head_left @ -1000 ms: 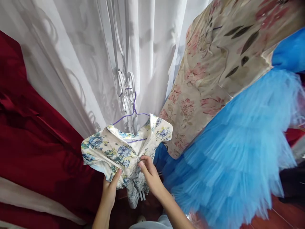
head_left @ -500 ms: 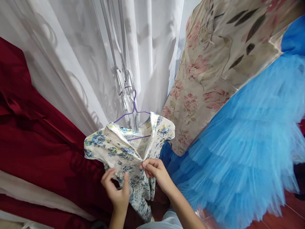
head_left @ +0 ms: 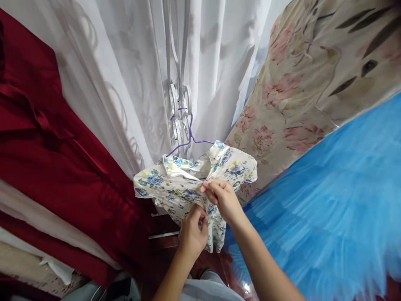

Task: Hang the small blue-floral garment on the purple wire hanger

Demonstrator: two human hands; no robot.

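Observation:
A small white garment with blue and yellow flowers (head_left: 175, 186) hangs on a purple wire hanger (head_left: 189, 138), whose hook catches on white metal scrollwork behind a sheer white curtain (head_left: 131, 75). My right hand (head_left: 221, 197) pinches the garment's front edge near the collar, fingers closed on the cloth. My left hand (head_left: 192, 232) sits just below, fingers curled onto the fabric's lower front. Both hands meet at the garment's opening.
A dark red drape (head_left: 46, 142) fills the left side. A beige cloth with pink flowers (head_left: 300, 92) hangs at the upper right, and a bright blue tulle skirt (head_left: 328, 209) spreads below it. Reddish floor shows under the hands.
The view has shifted, so the garment sits further right and higher. My left hand has risen and closed on the fabric under my right hand. The garment's front is drawn more together.

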